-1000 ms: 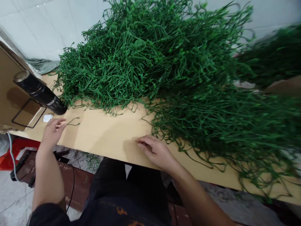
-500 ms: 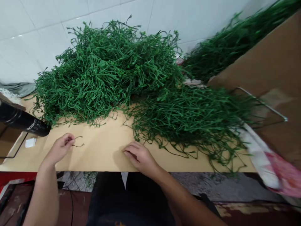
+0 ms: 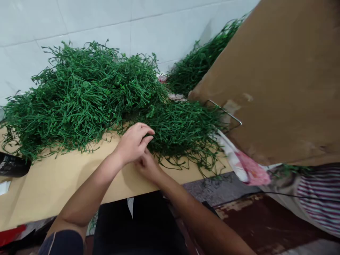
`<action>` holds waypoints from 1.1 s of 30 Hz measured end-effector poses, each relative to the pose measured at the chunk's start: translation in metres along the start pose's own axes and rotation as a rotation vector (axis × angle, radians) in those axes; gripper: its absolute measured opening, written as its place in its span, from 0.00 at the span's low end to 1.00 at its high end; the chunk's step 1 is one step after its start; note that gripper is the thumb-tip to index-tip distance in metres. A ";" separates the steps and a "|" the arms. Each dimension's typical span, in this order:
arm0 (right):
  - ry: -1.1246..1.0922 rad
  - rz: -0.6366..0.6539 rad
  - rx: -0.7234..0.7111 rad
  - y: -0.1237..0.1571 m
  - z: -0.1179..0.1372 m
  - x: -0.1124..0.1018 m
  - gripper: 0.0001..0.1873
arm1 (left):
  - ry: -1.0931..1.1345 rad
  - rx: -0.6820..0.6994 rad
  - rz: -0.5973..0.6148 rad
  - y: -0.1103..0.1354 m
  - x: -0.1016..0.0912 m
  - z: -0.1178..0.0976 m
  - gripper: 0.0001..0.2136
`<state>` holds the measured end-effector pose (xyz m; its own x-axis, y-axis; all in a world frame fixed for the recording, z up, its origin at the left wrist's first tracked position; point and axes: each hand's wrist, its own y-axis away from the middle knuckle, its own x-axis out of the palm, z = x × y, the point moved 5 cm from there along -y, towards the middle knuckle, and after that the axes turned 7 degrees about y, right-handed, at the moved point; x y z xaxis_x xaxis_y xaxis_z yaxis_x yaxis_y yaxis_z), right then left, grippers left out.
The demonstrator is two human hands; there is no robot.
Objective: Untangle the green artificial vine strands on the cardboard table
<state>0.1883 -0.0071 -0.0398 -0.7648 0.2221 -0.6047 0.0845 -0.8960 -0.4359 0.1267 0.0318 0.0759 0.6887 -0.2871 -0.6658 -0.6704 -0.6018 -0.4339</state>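
Observation:
My left hand (image 3: 135,142) is at the near left edge of the smaller pile of green plastic stems (image 3: 183,124). Its thumb and fingertips come close together in a pinch; whatever lies between them is hidden against the greenery. Just below it, partly covered by it, is my right hand (image 3: 149,166), low over the tan board (image 3: 71,177). The right fingers are curled in, and I cannot make out what they hold. A larger heap of the same thin, branching stems (image 3: 79,95) spreads behind and to the left.
A large cardboard sheet (image 3: 278,88) with a metal wire handle (image 3: 225,112) rises at the right. More stems (image 3: 196,63) lie behind it. A pink and white cloth (image 3: 247,166) hangs off the right end. At the left lies a black bottle (image 3: 13,164). A tiled wall (image 3: 106,21) stands behind.
My left hand, which held a small thin stem at the left, has crossed rightward to the smaller pile beside my right hand. The view has swung right, showing more cardboard.

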 end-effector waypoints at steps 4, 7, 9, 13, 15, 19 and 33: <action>-0.019 -0.029 0.129 -0.022 -0.033 -0.012 0.28 | 0.052 -0.093 -0.032 0.042 0.022 0.033 0.10; -0.010 -0.037 0.236 -0.032 -0.046 -0.019 0.33 | 0.096 -0.177 -0.026 0.061 0.033 0.050 0.10; 0.005 -0.054 0.278 -0.037 -0.049 -0.022 0.33 | 0.125 -0.201 -0.009 0.063 0.038 0.054 0.10; 0.005 -0.024 0.323 -0.041 -0.048 -0.026 0.28 | 0.161 -0.257 0.008 0.061 0.040 0.063 0.10; -0.005 0.009 0.322 -0.041 -0.045 -0.029 0.25 | 0.182 -0.320 0.022 0.060 0.042 0.071 0.10; -0.051 0.126 0.285 -0.043 -0.023 -0.046 0.20 | 0.214 -0.393 0.049 0.059 0.045 0.081 0.11; 0.490 -0.200 0.063 -0.212 0.029 -0.089 0.35 | 0.305 -0.483 0.081 0.058 0.050 0.085 0.15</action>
<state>0.2202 0.1516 0.1260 -0.3727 0.5308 -0.7611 -0.0826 -0.8360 -0.5426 0.0985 0.0457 -0.0336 0.7370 -0.5050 -0.4492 -0.5714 -0.8205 -0.0150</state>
